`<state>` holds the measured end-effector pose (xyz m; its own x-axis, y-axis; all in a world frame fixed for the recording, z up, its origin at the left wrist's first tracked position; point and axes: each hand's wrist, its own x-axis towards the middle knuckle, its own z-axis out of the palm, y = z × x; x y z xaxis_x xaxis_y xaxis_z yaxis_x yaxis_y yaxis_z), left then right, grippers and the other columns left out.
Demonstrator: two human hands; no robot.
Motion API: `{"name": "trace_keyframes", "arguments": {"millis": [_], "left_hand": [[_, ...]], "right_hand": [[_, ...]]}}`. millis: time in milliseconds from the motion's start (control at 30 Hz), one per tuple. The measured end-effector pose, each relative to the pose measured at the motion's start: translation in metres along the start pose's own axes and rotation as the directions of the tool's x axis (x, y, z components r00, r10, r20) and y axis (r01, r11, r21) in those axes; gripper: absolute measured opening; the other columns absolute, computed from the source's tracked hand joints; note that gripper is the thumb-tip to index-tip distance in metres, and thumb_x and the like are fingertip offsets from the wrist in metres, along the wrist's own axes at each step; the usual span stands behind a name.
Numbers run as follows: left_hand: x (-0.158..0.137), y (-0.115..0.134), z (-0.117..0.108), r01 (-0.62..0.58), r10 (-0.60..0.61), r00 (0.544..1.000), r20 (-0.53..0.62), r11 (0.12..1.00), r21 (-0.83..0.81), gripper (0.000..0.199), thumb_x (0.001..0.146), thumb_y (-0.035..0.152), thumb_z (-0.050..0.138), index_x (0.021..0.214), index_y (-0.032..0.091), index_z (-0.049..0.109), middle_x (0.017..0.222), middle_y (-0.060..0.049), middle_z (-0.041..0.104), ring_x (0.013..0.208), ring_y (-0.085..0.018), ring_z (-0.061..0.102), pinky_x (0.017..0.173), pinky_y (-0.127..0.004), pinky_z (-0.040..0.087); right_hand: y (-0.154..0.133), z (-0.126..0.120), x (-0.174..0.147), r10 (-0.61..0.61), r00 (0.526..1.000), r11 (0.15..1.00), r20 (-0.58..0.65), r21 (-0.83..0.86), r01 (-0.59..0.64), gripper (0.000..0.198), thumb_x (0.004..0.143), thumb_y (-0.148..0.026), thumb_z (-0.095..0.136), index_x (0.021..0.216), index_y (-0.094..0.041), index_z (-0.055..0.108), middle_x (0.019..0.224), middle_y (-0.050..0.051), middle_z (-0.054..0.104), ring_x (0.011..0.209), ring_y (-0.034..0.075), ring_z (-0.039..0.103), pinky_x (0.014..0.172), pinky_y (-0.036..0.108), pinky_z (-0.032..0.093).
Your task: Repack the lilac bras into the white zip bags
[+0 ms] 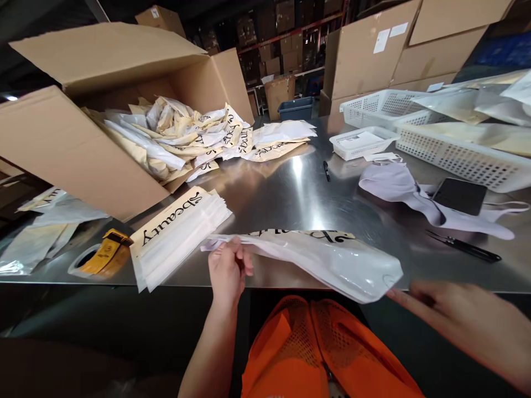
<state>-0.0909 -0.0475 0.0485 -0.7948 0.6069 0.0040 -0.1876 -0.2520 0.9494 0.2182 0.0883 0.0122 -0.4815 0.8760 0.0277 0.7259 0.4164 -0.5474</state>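
Note:
My left hand (229, 271) is closed on the left end of a packaging bag (332, 262), pinching its upper edge. The bag has a clear-white front and a beige strip with black lettering, partly folded out of sight. A pale lilac edge shows at its left end, near my fingers. My right hand (468, 320), slightly blurred, is at the bag's lower right corner with its index finger stretched out, at or very near the plastic. Left of my left hand lies a stack of flat bags (180, 235) printed "beauty".
An open carton (124, 149) spills filled bags (186, 132) at back left. A tape roll (103, 254) lies at front left. To the right are a lilac garment (398, 188), phone (460, 195), black-handled tweezers (468, 247), pen (326, 170) and white baskets (460, 155).

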Motion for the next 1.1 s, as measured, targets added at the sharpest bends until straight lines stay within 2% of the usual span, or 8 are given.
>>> {"name": "trace_keyframes", "arguments": {"millis": [133, 233, 333, 433, 500, 800, 1000, 1100], "left_hand": [[-0.008, -0.006, 0.007, -0.016, 0.011, 0.994, 0.111, 0.999, 0.049, 0.039, 0.072, 0.036, 0.058, 0.043, 0.021, 0.038, 0.037, -0.002, 0.049, 0.032, -0.010, 0.042, 0.034, -0.021, 0.024], [-0.011, -0.002, 0.009, -0.045, 0.027, 0.977, 0.214, 0.996, 0.083, 0.042, 0.072, 0.035, 0.056, 0.039, 0.022, 0.033, 0.034, -0.002, 0.046, 0.032, -0.011, 0.041, 0.036, -0.023, 0.026], [-0.015, 0.007, 0.012, -0.050, -0.010, 0.926, 0.377, 0.988, 0.149, 0.043, 0.074, 0.034, 0.056, 0.039, 0.022, 0.035, 0.036, -0.003, 0.050, 0.033, -0.011, 0.041, 0.038, -0.024, 0.027], [-0.018, 0.014, 0.014, -0.048, -0.021, 0.902, 0.431, 0.988, 0.149, 0.041, 0.075, 0.036, 0.058, 0.041, 0.021, 0.041, 0.037, -0.003, 0.052, 0.033, -0.011, 0.042, 0.038, -0.024, 0.027], [-0.019, 0.013, 0.012, -0.034, -0.021, 0.909, 0.417, 0.992, 0.125, 0.041, 0.075, 0.039, 0.060, 0.041, 0.021, 0.042, 0.036, -0.003, 0.051, 0.031, -0.011, 0.041, 0.037, -0.024, 0.026], [-0.049, -0.039, 0.008, 0.171, -0.242, 0.895, 0.375, 0.962, 0.212, 0.049, 0.069, 0.048, 0.056, 0.032, 0.021, 0.039, 0.032, -0.005, 0.046, 0.029, -0.011, 0.037, 0.037, -0.025, 0.024], [-0.039, -0.023, -0.027, -0.159, 0.035, 0.942, 0.333, 0.922, 0.354, 0.052, 0.085, 0.059, 0.048, 0.061, 0.016, 0.065, 0.056, -0.005, 0.063, 0.049, -0.014, 0.055, 0.048, -0.024, 0.036], [-0.027, -0.008, -0.034, -0.174, 0.063, 0.968, 0.243, 0.865, 0.471, 0.046, 0.086, 0.057, 0.053, 0.066, 0.017, 0.063, 0.054, -0.002, 0.062, 0.046, -0.012, 0.053, 0.045, -0.022, 0.035]], "right_hand": [[-0.050, -0.050, 0.029, -0.465, 0.882, 0.869, -0.079, -0.229, 0.438, 0.027, 0.084, -0.044, 0.054, 0.065, -0.024, 0.055, 0.068, 0.005, 0.060, 0.053, 0.015, 0.050, 0.048, 0.027, 0.027], [-0.120, -0.073, 0.062, -0.792, 0.548, 0.603, 0.269, 0.205, 0.771, 0.013, 0.089, -0.032, 0.055, 0.086, -0.022, 0.063, 0.094, 0.003, 0.064, 0.080, 0.010, 0.060, 0.069, 0.020, 0.045], [-0.189, -0.060, 0.099, -0.934, 0.318, 0.358, 0.165, 0.367, 0.859, 0.038, 0.095, -0.026, 0.047, 0.132, -0.020, 0.053, 0.130, 0.005, 0.057, 0.118, 0.014, 0.054, 0.100, 0.027, 0.041], [-0.233, -0.023, 0.130, -0.956, 0.053, 0.214, 0.289, 0.560, 0.800, 0.031, 0.094, -0.019, 0.051, 0.123, -0.015, 0.061, 0.126, 0.006, 0.062, 0.117, 0.013, 0.056, 0.100, 0.023, 0.041], [-0.244, 0.001, 0.144, -0.924, -0.021, 0.237, 0.382, 0.614, 0.753, 0.025, 0.096, -0.024, 0.049, 0.112, -0.012, 0.065, 0.110, 0.006, 0.067, 0.102, 0.010, 0.061, 0.088, 0.019, 0.045], [-0.230, 0.039, 0.168, -0.954, 0.122, 0.256, 0.274, 0.534, 0.806, 0.024, 0.097, -0.028, 0.049, 0.099, -0.009, 0.063, 0.102, 0.008, 0.064, 0.091, 0.011, 0.056, 0.083, 0.022, 0.041], [-0.223, 0.050, 0.158, -0.954, 0.232, 0.297, 0.189, 0.505, 0.810, 0.022, 0.097, -0.029, 0.047, 0.092, -0.012, 0.060, 0.094, 0.004, 0.056, 0.082, 0.009, 0.051, 0.077, 0.021, 0.040], [-0.224, 0.051, 0.145, -0.958, 0.246, 0.288, 0.151, 0.497, 0.819, 0.019, 0.096, -0.026, 0.048, 0.093, -0.012, 0.062, 0.101, 0.006, 0.055, 0.087, 0.010, 0.053, 0.083, 0.024, 0.042]]}}
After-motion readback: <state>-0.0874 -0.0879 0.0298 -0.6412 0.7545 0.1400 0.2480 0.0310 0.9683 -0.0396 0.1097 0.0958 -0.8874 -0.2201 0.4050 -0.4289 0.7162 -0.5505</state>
